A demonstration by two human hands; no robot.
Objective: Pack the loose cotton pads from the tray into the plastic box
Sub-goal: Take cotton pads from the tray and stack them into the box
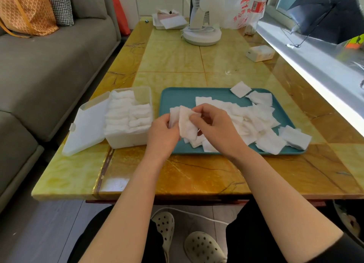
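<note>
Head view: we're holding a small stack of white square cotton pads (186, 124) in both hands, above the left part of the teal rectangular plastic tray (177, 99). Our left hand (163, 132) is gripping the stack from the left, fingers curled behind it. Our right hand (214, 124) is pinching its upper right edge with thumb and fingertips.

The heap of loose white cotton pads (256, 117) is lying messily across the tray's middle and right. One pad is overhanging the far rim and a few are overhanging the near right corner.

The translucent rectangular plastic box (128, 140) is sitting just left of the tray on the glossy yellow marble tabletop (177, 174). Its hinged lid (86, 124) is lying open to the left. Rows of packed pads (122, 113) are filling most of the box, and its far right corner is showing a gap.
</note>
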